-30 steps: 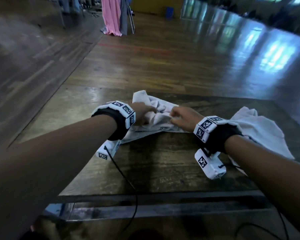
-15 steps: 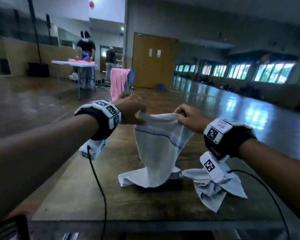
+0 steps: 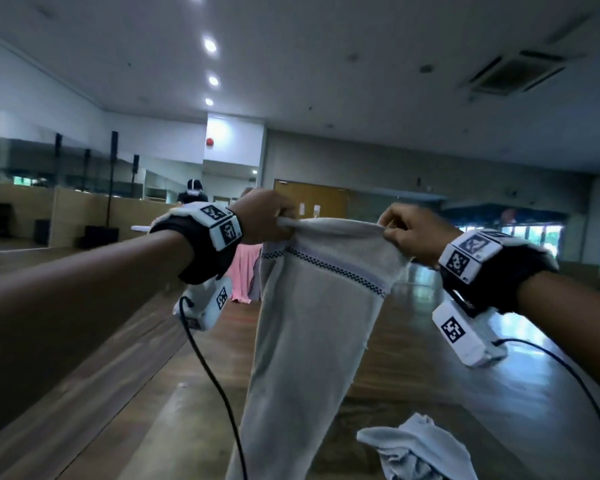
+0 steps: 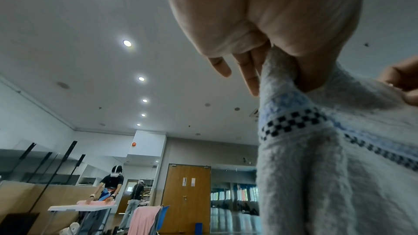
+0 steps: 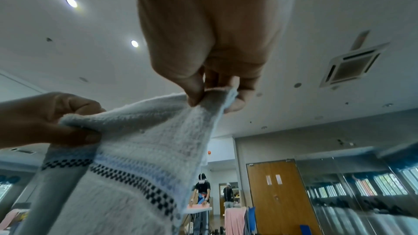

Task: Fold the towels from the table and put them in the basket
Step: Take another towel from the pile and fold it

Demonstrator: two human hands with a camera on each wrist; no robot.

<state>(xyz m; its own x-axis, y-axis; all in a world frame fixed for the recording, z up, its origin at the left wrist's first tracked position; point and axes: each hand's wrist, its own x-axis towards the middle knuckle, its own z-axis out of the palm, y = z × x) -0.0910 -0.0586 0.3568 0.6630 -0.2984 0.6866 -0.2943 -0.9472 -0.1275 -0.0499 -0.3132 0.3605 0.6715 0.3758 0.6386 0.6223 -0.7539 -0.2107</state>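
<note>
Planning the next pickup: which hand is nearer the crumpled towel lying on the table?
Right. The right hand pinches the hanging towel almost directly above the crumpled towel; the left hand grips the other corner, farther over to the left.

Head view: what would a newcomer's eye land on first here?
The pale towel with its checkered band, held up mid-frame and hanging long. The left hand and right hand each pinch a top corner. Below right, a second crumpled towel lies on the table.
</note>
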